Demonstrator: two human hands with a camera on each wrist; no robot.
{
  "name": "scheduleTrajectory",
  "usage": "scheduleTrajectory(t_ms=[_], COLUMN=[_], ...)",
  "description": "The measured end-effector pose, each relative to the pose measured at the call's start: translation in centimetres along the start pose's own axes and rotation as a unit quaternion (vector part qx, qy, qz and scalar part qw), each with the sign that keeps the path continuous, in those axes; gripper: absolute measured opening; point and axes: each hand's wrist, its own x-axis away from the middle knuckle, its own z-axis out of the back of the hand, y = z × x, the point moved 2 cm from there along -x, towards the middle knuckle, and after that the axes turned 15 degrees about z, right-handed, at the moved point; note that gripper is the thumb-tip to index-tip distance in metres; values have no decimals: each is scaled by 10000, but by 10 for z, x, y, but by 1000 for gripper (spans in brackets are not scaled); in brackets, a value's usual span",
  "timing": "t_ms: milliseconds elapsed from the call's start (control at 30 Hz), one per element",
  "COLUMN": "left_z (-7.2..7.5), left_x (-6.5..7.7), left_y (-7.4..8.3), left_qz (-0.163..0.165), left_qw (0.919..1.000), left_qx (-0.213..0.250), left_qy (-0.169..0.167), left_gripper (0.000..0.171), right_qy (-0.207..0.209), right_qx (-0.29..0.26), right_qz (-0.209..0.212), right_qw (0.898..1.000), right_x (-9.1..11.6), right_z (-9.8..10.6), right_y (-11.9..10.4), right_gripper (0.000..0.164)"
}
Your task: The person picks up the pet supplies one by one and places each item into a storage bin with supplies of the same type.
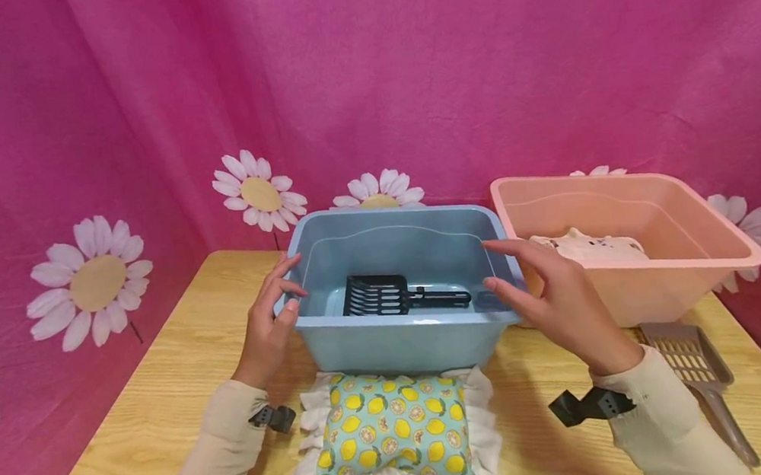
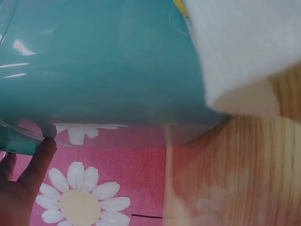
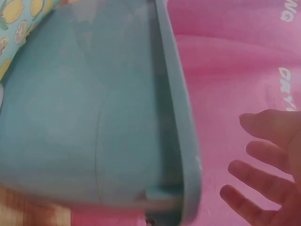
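Observation:
A blue plastic litter box (image 1: 407,342) stands mid-table. Inside it lies a black slotted litter scoop (image 1: 386,294), its handle pointing right. My left hand (image 1: 266,321) is at the box's left rim, fingers loosely bent over the edge; in the left wrist view a fingertip (image 2: 47,143) meets the rim corner. Above the right rim hovers my right hand (image 1: 561,293), thumb and fingers spread. From the right wrist, that hand (image 3: 273,169) appears apart from the rim, with nothing between its fingers. A lemon-print pillow (image 1: 395,431) with white ruffles lies against the box's front.
A pink litter box (image 1: 640,285) stands close on the right, with a whitish patterned item (image 1: 591,248) inside. In front of it lies a brown slotted scoop (image 1: 691,360). Behind the wooden table (image 1: 179,364) hangs a magenta flowered cloth (image 1: 365,78).

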Motion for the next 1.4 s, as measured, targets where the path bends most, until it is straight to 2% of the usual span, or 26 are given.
scheduleTrajectory(t_ms=[333, 533, 633, 833, 1100, 1300, 1400], left_z=[0, 1, 2, 2, 1, -1, 0], left_x=[1, 1, 2, 2, 0, 0, 0], left_y=[-1, -1, -2, -1, -1, -2, -1], left_qz=[65, 83, 109, 77, 10, 19, 16], left_qw=[10000, 10000, 9999, 9999, 9999, 9999, 9999], left_qx=[-23, 49, 55, 48, 106, 106, 109], left_qy=[3, 5, 43, 47, 6, -7, 15], left_gripper=[17, 17, 16, 15, 17, 17, 18], right_qy=[411, 506, 496, 560, 573, 358, 259], right_qx=[324, 412, 578, 818, 791, 871, 1063], right_qz=[14, -210, -451, -1186, -1635, -2311, -2487], right_qw=[9986, 9976, 9961, 9880, 9817, 9684, 9624], right_x=[36, 58, 71, 99, 122, 144, 157], right_z=[32, 48, 55, 64, 68, 76, 82], right_y=[7, 12, 14, 24, 29, 35, 41], right_gripper=[53, 56, 54, 53, 53, 54, 56])
